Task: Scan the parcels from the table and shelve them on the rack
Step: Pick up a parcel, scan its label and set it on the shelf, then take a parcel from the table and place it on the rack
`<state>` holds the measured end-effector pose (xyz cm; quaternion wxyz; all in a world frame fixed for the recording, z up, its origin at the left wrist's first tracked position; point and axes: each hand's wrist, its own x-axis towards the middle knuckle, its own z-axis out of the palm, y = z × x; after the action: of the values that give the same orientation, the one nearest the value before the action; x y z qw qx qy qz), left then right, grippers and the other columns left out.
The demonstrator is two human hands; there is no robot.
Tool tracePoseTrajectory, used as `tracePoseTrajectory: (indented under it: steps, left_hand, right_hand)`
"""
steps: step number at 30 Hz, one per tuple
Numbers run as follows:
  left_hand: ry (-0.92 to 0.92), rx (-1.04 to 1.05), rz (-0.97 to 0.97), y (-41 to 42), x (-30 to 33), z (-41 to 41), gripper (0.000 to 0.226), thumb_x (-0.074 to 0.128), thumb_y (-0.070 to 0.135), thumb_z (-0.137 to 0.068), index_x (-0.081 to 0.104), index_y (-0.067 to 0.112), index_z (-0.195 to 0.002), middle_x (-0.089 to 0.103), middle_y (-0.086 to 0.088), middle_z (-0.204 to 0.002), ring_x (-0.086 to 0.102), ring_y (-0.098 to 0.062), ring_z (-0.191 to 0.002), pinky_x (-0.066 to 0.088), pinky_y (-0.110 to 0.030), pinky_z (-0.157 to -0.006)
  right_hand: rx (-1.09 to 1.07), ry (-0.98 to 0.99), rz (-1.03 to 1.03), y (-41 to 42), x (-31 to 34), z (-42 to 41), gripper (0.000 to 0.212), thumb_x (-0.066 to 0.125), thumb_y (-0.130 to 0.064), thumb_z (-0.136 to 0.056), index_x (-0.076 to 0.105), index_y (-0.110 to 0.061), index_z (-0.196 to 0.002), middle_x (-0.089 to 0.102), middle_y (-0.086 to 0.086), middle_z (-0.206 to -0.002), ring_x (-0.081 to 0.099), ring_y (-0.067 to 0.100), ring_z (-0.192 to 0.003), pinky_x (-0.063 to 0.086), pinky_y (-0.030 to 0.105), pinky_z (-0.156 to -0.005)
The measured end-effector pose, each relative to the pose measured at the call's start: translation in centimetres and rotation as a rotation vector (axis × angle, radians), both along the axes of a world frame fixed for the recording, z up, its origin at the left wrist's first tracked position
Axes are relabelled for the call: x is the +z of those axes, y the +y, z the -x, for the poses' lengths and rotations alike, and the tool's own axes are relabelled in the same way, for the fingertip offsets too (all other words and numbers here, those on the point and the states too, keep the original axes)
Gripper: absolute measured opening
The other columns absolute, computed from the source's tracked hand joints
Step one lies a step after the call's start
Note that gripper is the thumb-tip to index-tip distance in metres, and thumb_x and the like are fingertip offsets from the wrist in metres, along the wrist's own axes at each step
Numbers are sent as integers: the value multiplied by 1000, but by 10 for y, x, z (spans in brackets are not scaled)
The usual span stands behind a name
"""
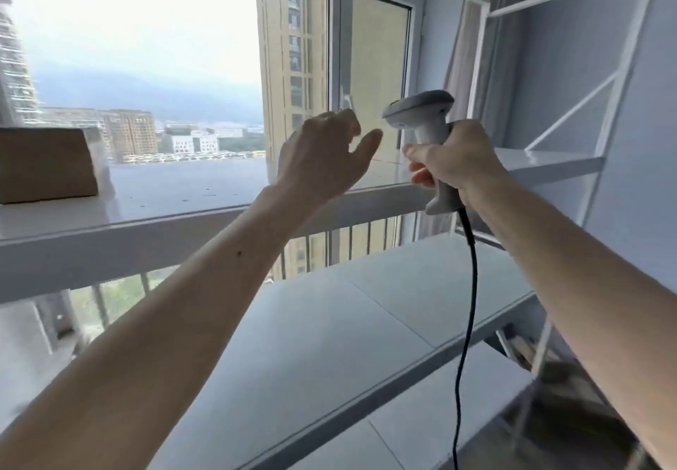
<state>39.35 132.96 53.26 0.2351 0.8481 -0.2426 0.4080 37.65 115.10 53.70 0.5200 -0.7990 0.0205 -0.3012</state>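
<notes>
A brown cardboard parcel (pixel 45 165) stands on the upper shelf of the white rack (pixel 154 227), at the far left. My left hand (pixel 322 154) hangs in the air above that shelf, well right of the parcel, fingers loosely curled and holding nothing. My right hand (pixel 454 158) grips the handle of a grey barcode scanner (pixel 421 114), whose head points left toward my left hand. The scanner's black cable (pixel 467 304) drops down past the lower shelf.
A lower rack shelf (pixel 348 323) runs across the middle of the view. A second white rack (pixel 549 162) with diagonal braces stands at the right against the wall. Behind the shelves are a large window and a balcony railing (pixel 348 242).
</notes>
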Motion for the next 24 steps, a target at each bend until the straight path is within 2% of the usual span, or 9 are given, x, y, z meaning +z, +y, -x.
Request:
tracePoseTrajectory:
  steps: [2,5,7,10,14,18,22,24]
  left_hand:
    - [27,-59,-11,-39,-13,-5,43,49,53,-99,70,18,-110,72,1,-112,67,-21,-102,54,-38,-83]
    - [70,-148,-54,-102,-33,-11,42,49,54,-99,71,20,-110,71,2,-113,65,-18,-99,43,-30,-72]
    - [104,-225,-67,-146,-48,-14,43,49,54,-99,72,20,-109,71,0,-113,65,-19,-94,46,-30,-71]
    - [156,-317,-75,-219,-71,-15,49,44,60,-94,73,22,-105,72,1,-112,67,-23,-98,56,-40,-79]
    - [187,-408,-140,-316,-99,-8,46,47,58,-97,74,22,-105,71,-2,-116,66,-26,-103,48,-32,-72]
    - [212,-466,-179,-399,-123,-4,44,45,57,-99,71,22,-107,70,2,-114,65,-22,-102,50,-32,-72]
    - [276,-559,-221,-485,-149,4,46,42,57,-100,69,21,-112,67,2,-117,64,-21,-102,38,-30,-68]
    - [302,-599,-255,-527,-162,8,47,41,58,-100,68,21,-113,66,2,-117,63,-22,-100,37,-30,-68]
  right_hand:
    - [-81,-1,6,-41,-13,9,27,78,-19,-87,68,3,-101,73,11,-76,70,15,-49,53,22,-46]
    - [-199,10,15,-104,-32,25,26,77,-18,-87,68,3,-98,73,11,-76,68,17,-48,54,24,-46]
    - [-271,30,31,-148,-46,38,25,78,-20,-86,68,1,-97,73,11,-79,69,17,-50,53,22,-45]
    - [-375,69,58,-213,-66,59,24,78,-22,-86,68,-3,-95,73,8,-79,68,14,-49,50,20,-44]
    - [-506,116,70,-299,-88,90,19,77,-21,-85,68,-5,-92,73,8,-78,65,8,-43,47,18,-40]
    - [-614,178,82,-375,-106,120,22,75,-23,-85,66,-7,-96,73,7,-80,69,12,-52,55,25,-50]
    - [-734,260,41,-449,-127,149,23,74,-24,-84,66,-8,-99,74,5,-80,72,15,-54,60,30,-59]
    - [-804,284,28,-484,-140,162,21,74,-26,-84,66,-12,-97,75,3,-76,72,14,-54,61,32,-62]
